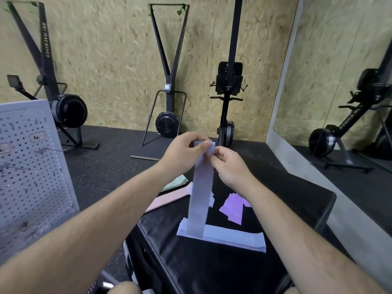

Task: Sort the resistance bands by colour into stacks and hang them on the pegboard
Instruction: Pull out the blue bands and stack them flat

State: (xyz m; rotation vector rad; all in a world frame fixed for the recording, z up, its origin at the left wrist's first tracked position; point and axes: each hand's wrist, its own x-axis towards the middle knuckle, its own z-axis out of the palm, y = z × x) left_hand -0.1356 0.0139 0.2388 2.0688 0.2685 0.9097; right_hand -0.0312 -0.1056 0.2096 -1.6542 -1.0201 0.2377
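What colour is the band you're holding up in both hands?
The band is pale blue, like the stack lying below it. The head view shows it best.

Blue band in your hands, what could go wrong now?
1. The left hand and right hand only pinch the top of the blue band. It might slip and land crooked on the blue stack.
2. Its hanging end reaches down to that stack and could knock it out of line.
3. The pink band lies near the edge of the bench and might slide off.
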